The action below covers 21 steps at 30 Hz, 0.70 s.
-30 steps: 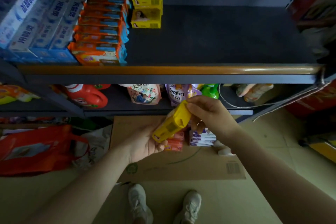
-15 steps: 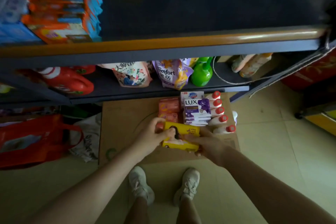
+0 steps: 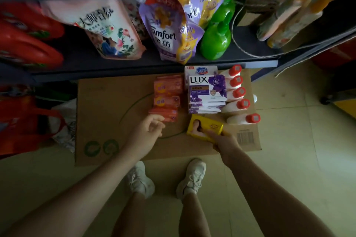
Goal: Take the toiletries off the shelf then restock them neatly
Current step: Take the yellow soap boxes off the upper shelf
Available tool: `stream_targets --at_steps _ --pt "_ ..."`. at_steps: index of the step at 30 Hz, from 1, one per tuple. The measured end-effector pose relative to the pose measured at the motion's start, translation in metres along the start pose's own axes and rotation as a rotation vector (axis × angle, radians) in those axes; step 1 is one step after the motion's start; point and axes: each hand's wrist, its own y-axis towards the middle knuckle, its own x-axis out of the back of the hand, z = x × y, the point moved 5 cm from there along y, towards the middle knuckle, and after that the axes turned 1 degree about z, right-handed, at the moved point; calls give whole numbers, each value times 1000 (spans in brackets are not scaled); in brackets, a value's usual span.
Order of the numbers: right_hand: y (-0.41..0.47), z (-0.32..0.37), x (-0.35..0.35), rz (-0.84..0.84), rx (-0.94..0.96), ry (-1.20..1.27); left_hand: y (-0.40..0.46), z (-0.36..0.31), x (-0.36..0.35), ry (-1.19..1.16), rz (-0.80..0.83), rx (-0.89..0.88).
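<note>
- white sneakers (image 3: 192,176) planted on the tiled floor (image 3: 289,169), right at the near edge of a flattened cardboard sheet (image 3: 107,121)
- right hand (image 3: 224,141) has its grip curled round the near end of a yellow soap box (image 3: 204,127), which lies low on the cardboard
- left hand (image 3: 146,132) holds nothing, fingers loosely bent, just beside the orange boxes (image 3: 167,98)
- further out: purple lux boxes (image 3: 207,94) stacked, a row of white bottles with red caps (image 3: 238,93) on their right
- lower shelf (image 3: 134,68) behind carries refill pouches (image 3: 165,31), a green bottle (image 3: 216,40) and what look like red jugs (image 3: 27,44), kinda blurry
</note>
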Motion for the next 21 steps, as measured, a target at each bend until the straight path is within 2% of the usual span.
stream_targets --at_steps 5,10,15,21 --pt "-4 9 -6 -96 84 -79 -4 -7 14 -13 -108 -69" --pt "-52 42 -10 -4 162 -307 -18 -45 45 17 -146 -203" --pt "-146 141 -57 360 488 -429 -36 -113 110 117 -281 -458" --pt "-259 279 -134 557 919 -393 -55 -202 211 611 -610 -866"
